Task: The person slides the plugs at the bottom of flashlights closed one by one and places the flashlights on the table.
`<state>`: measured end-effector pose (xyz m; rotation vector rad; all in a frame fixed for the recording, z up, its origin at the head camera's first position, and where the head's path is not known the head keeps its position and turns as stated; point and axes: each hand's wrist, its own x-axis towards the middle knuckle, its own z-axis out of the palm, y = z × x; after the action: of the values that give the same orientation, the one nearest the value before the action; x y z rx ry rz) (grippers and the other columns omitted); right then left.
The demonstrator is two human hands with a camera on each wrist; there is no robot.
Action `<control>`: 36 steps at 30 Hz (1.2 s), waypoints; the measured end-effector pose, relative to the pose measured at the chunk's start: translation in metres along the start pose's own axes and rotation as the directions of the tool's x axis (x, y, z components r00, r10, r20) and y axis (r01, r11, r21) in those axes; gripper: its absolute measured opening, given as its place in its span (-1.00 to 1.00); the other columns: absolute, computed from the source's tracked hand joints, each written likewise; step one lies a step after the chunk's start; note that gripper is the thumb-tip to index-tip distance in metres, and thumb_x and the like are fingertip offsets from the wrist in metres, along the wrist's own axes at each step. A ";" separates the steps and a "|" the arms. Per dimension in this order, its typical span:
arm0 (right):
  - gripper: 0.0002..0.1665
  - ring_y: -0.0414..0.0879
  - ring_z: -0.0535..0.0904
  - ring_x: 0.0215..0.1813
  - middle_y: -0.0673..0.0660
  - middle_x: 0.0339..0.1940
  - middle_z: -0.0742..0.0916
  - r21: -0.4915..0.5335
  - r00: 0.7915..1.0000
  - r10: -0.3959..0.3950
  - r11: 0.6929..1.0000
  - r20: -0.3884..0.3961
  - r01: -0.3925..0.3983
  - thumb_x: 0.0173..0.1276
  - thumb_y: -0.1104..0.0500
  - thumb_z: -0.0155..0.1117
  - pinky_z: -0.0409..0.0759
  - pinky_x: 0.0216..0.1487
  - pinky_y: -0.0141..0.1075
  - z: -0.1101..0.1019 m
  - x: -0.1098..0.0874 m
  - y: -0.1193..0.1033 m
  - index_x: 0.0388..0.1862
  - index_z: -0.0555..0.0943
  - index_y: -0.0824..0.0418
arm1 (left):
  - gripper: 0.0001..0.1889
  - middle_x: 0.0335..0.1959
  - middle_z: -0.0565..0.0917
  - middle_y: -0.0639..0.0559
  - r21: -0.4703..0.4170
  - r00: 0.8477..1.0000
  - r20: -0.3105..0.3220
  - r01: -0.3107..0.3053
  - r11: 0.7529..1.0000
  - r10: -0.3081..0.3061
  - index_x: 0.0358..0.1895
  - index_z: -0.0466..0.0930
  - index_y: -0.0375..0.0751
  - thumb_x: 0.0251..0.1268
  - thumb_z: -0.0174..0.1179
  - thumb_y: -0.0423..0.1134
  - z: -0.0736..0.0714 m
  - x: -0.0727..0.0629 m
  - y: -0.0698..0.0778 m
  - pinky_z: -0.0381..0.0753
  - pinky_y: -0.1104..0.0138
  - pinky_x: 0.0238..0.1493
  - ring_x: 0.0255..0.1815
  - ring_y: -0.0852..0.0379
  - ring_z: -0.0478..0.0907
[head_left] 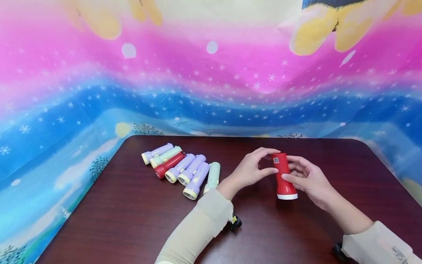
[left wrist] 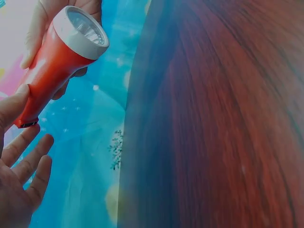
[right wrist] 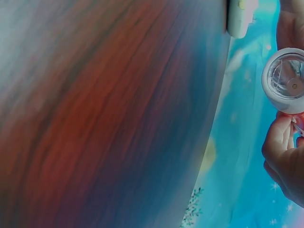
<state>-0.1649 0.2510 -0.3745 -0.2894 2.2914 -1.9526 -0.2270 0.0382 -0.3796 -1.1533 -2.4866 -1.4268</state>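
Holding, right of centre in the scene, a glossy red plastic flashlight (head_left: pixel 282 169) in the right hand (head_left: pixel 311 179), raised above the dark reddish-brown wood-grain table (head_left: pixel 280 234). Hanging nearly upright with a slight tilt, with the white rim (head_left: pixel 287 197) lowest and the tail end uppermost. Bearing a small square printed label (head_left: pixel 276 160) near the tail. Wrapped narrowly by the right fingers, with the right thumb pressed across the near side. Touched from the left by the left hand (head_left: pixel 250 168), with the thumb against the upper body, the index finger at the tail edge and the remaining fingers spread wide and loose. Showing, farther left on the table, a slanting row of seven plastic flashlights, from far left to near right: one pale purple (head_left: pixel 158 152), one mint green (head_left: pixel 165 157), one red (head_left: pixel 170 165), three more pale purple (head_left: pixel 192 169) and one more mint green (head_left: pixel 214 174), partly hidden behind the left wrist and beige sleeve (head_left: pixel 206 216). Backed on the far side by a pink-and-blue printed cloth (head_left: pixel 184 80) with white snowflakes.
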 end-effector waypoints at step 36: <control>-0.08 -0.21 0.66 -0.13 0.05 -0.01 0.66 -0.311 0.985 0.157 0.935 -0.067 -0.170 0.38 0.05 0.34 0.76 -0.13 -0.18 -0.042 -0.008 0.012 0.53 0.10 0.33 | -0.44 0.14 0.58 0.22 0.148 0.992 0.078 0.083 0.985 -0.095 0.30 0.51 0.12 0.21 0.40 -0.04 0.048 0.030 -0.001 0.48 0.65 0.00 0.13 0.27 0.52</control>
<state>-0.1672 0.2951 -0.3795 -0.0808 2.5599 -1.5250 -0.2347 0.0921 -0.3963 -1.1112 -2.6803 -1.2155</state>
